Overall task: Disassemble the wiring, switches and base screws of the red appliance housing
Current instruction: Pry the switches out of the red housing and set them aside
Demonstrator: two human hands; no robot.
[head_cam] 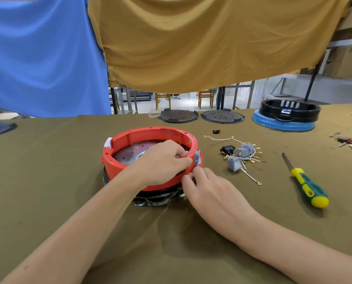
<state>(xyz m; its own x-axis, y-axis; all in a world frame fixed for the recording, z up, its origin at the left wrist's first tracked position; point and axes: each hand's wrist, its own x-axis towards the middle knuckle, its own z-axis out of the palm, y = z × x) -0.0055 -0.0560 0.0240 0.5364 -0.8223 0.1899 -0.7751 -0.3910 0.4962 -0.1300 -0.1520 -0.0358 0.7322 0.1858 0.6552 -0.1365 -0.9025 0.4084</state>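
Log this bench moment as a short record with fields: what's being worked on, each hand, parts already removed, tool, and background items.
workpiece: round red plastic appliance housing on the olive cloth-covered table
switch in wall: grey rocker switch, partly out of the housing's right wall
left hand: reaches inside the rim, fingers curled behind the switch
right hand: fingertips outside the wall just below the switch; exact grip unclear
removed parts: pile of grey switches with white wires
tool: green-and-yellow-handled screwdriver, lying unused
background: two dark round plates
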